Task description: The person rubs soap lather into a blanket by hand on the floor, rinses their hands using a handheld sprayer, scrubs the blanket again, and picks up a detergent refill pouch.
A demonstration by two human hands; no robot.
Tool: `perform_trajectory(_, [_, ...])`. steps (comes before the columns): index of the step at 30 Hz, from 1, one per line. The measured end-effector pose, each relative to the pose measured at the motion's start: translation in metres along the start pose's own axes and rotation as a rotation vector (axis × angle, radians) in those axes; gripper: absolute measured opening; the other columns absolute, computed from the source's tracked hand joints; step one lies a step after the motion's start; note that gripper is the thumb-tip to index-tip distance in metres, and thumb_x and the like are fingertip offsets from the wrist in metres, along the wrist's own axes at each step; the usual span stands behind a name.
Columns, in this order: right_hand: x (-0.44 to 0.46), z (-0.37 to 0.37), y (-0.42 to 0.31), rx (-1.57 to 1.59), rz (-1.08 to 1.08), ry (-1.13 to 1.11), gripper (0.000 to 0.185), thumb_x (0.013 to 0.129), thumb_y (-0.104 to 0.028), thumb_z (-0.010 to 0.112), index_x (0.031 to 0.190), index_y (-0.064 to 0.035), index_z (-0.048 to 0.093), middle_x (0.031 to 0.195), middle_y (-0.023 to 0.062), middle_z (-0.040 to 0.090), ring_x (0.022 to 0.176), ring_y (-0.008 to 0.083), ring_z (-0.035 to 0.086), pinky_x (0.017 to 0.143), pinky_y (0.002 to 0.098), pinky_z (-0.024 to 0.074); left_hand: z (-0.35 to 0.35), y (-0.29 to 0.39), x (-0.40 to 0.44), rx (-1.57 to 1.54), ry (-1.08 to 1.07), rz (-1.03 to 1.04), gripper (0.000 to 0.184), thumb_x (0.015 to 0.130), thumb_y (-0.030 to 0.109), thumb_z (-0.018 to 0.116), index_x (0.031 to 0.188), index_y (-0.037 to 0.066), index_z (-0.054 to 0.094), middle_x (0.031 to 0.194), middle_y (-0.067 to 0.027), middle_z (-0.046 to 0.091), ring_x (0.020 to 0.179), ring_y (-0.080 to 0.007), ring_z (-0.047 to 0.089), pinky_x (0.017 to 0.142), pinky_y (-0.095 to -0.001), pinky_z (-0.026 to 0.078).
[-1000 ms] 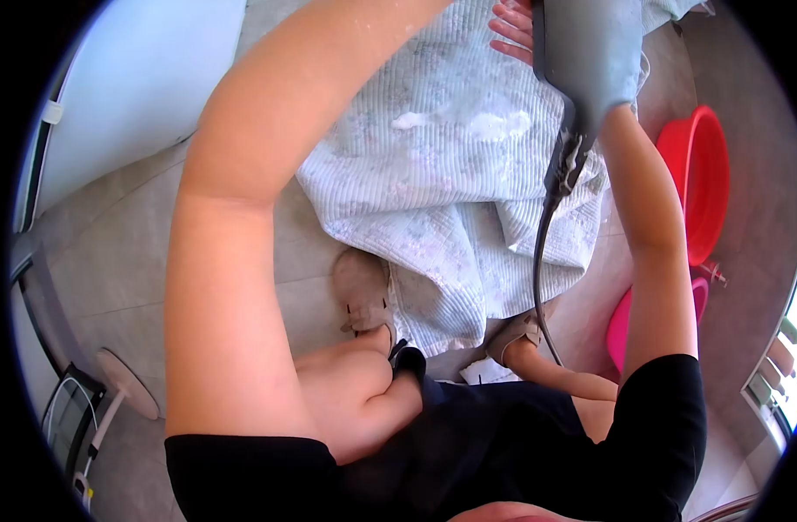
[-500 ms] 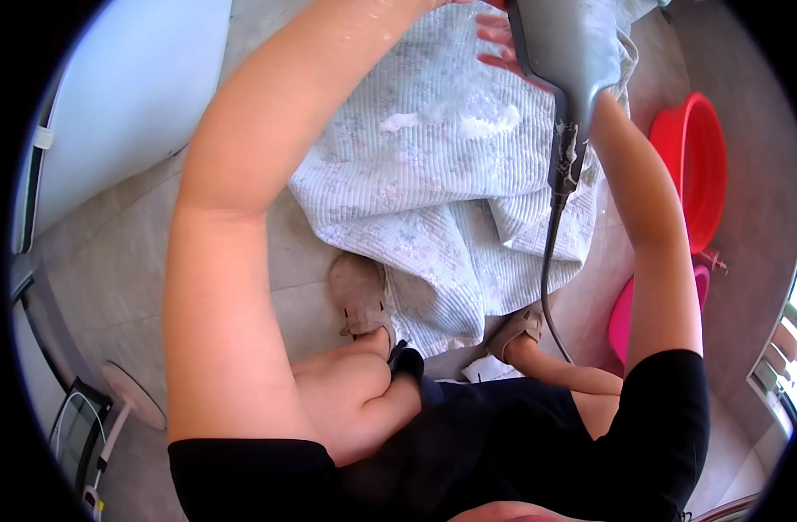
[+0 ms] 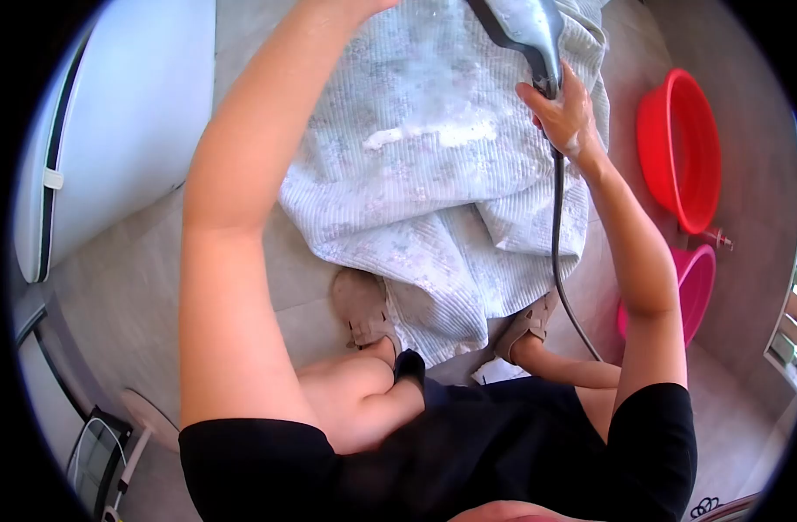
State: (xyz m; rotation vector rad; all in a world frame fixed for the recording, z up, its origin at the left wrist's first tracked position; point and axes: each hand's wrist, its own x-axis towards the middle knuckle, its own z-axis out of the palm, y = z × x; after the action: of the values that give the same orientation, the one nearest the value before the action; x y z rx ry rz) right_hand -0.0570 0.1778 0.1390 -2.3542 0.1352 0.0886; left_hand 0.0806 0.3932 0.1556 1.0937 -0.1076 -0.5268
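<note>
A grey handheld device [image 3: 524,26] with a black underside and a cable reaches in from the top edge. My right hand [image 3: 568,117] is wrapped round its handle, just above where the cable leaves it, with white foam on the wrist. At the top edge only a small part of my left hand [image 3: 372,7] shows, and its fingers are hidden. A pale ribbed floral cloth [image 3: 390,187] lies spread and wrinkled on the floor under both arms, with streaks of white foam [image 3: 463,130] on it.
A red basin [image 3: 655,143] leans at the right, above a pink basin [image 3: 698,287]. The cable [image 3: 558,226] runs down past my right shoe [image 3: 529,326]. My left shoe [image 3: 359,304] is by the cloth's lower edge. A white panel [image 3: 137,113] stands at the left.
The device has moved up and left. My right hand, earlier partly behind it with fingers spread, is now closed round the handle. My left arm has shifted left, and its hand is mostly out of frame.
</note>
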Motion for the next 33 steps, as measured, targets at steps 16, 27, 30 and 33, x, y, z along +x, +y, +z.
perform_trajectory(16, [-0.022,-0.036,0.046,-0.204,-0.129,0.054,0.054,0.073,-0.028,0.067,0.112,0.0022,0.045,0.089,0.023,0.06,0.078,0.0363,0.058,0.069,0.0413,0.0465,0.018,-0.111,0.017,-0.369,-0.026,-0.15,0.074,0.08,0.045,0.054,0.132,-0.001,0.026,0.134,-0.0194,0.033,0.125,-0.0367,0.03,0.105,-0.0478,0.023])
perform_trajectory(27, [-0.01,0.015,0.105,-0.3,-0.46,-0.334,0.053,0.07,-0.034,0.067,0.104,0.0042,0.054,0.108,0.0247,0.05,0.103,0.0389,0.049,0.088,0.043,0.0407,0.012,-0.134,0.03,-0.546,0.01,-0.408,0.049,0.084,0.036,0.056,0.12,0.003,0.049,0.125,-0.0114,0.049,0.113,-0.0278,0.046,0.098,-0.0449,0.034])
perform_trajectory(30, [-0.044,-0.099,0.095,-0.519,-0.344,-0.345,0.056,0.072,-0.047,0.064,0.108,-0.0063,0.053,0.105,0.0197,0.052,0.095,0.0361,0.053,0.081,0.0444,0.0438,0.014,-0.15,0.023,-0.419,0.144,-0.456,0.043,0.084,0.031,0.058,0.116,0.004,0.052,0.117,-0.0084,0.055,0.103,-0.0254,0.053,0.09,-0.0418,0.042])
perform_trajectory(33, [-0.118,-0.288,0.077,-0.925,0.179,-0.073,0.051,0.074,-0.046,0.058,0.108,-0.0088,0.057,0.102,0.0142,0.058,0.101,0.0293,0.053,0.077,0.0427,0.045,-0.031,-0.189,0.045,-0.347,0.221,-0.314,0.044,0.082,0.031,0.059,0.115,0.002,0.051,0.115,-0.0098,0.054,0.102,-0.0256,0.052,0.087,-0.0399,0.043])
